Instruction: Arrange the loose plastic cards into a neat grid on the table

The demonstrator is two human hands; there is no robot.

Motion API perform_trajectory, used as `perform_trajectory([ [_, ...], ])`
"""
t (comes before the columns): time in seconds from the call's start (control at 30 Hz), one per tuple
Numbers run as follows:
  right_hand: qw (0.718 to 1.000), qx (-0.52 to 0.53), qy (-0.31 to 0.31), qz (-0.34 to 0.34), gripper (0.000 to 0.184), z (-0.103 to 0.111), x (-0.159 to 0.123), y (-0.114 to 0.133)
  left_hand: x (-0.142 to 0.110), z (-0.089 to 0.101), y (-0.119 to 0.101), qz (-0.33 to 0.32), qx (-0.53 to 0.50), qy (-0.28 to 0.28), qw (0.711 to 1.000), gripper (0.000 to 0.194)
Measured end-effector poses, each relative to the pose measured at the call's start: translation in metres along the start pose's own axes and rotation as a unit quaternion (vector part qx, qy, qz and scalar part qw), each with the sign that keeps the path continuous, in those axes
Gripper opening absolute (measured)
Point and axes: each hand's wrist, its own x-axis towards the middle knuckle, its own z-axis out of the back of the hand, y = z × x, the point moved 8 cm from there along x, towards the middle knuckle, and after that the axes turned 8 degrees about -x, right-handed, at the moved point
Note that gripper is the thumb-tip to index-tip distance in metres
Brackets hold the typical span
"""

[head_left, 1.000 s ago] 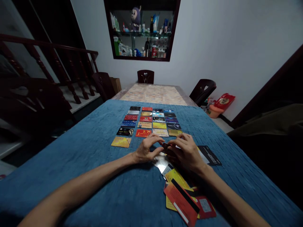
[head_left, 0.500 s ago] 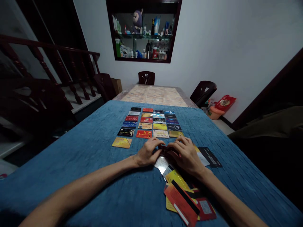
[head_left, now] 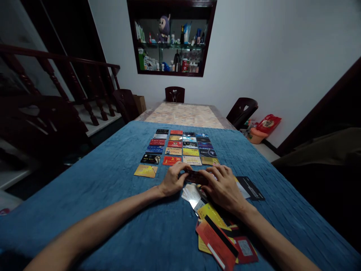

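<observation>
My left hand (head_left: 172, 180) and my right hand (head_left: 222, 186) meet in the middle of the blue tablecloth (head_left: 107, 195), both pinching the ends of a dark card (head_left: 196, 177) held just above the cloth. Under and behind them lies a loose pile of cards (head_left: 218, 231), red, yellow and silver, spreading toward me on the right. Beyond the hands, a tidy grid of cards (head_left: 180, 147) lies face up in rows, with a gold card (head_left: 145, 171) at its near left corner. A black card (head_left: 251, 187) lies to the right of my right hand.
Past the cloth the table's marbled top (head_left: 183, 114) is bare, with dark chairs (head_left: 175, 94) around it. A wall cabinet (head_left: 169, 37) holds bottles and a plush toy. A stair railing (head_left: 56, 75) runs along the left. A red bag (head_left: 267, 123) lies on the floor at right.
Both hands stayed together over the pile; the dark card between them has turned more level and now spans between the fingertips. The view shifted slightly.
</observation>
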Motion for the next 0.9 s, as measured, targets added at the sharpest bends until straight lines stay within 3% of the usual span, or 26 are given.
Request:
perform_trajectory([
  [0.37,0.998,-0.036,-0.041,0.022,0.034,0.009,0.002,0.006,0.000,0.003,0.001,-0.004,0.009,-0.013,1.000,0.018],
  [0.5,0.997,-0.044,-0.054,0.020,0.034,0.011,0.001,0.006,0.000,0.002,-0.003,-0.033,0.020,-0.013,0.999,0.017],
  [0.63,0.998,-0.044,-0.046,0.013,0.034,0.008,0.001,0.004,-0.001,0.001,-0.009,-0.069,0.045,0.000,0.997,0.018],
  [0.9,0.999,-0.035,-0.035,-0.015,0.039,0.004,-0.001,0.001,-0.005,0.001,-0.014,-0.072,0.115,0.040,0.990,0.028],
])
